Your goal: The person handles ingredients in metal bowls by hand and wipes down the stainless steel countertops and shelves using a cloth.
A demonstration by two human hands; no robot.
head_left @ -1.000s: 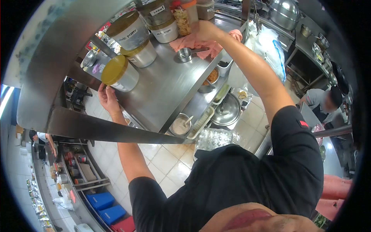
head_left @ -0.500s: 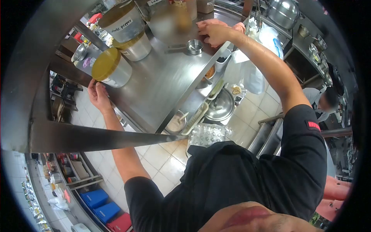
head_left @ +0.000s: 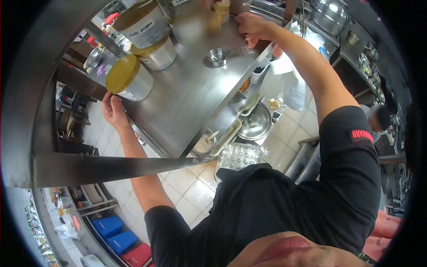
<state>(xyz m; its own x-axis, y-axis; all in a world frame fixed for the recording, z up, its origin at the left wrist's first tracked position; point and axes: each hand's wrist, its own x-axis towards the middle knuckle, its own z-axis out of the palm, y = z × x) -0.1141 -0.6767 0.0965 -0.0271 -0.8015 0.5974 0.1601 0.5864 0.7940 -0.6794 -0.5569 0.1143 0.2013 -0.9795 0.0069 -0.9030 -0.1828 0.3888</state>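
My left hand (head_left: 114, 112) is at the left edge of the steel table (head_left: 178, 98), its fingers curled at the edge beside a tub (head_left: 138, 84) with a gold lid. My right hand (head_left: 255, 27), at the table's far right edge, is closed on a bunched pink cloth (head_left: 251, 42), part of which hangs over the edge. Left of the cloth lies a small metal measuring cup (head_left: 218, 57), its handle toward the cloth. More lidded tubs stand behind, one labelled pepper (head_left: 141, 30). A blurred patch hides part of the back row.
Below the table's right side are a pan with a steel lid (head_left: 254, 122), a tub of pale sauce (head_left: 204, 143) and a foil-like wrapped bundle (head_left: 240, 155). A metal bar (head_left: 115, 171) crosses above my left forearm. A co-worker (head_left: 378, 119) is at the right.
The cloth has been drawn from beside the tubs to the right edge with my right hand. The cup's handle swung left, then back right. My left hand stays by the gold-lidded tub.
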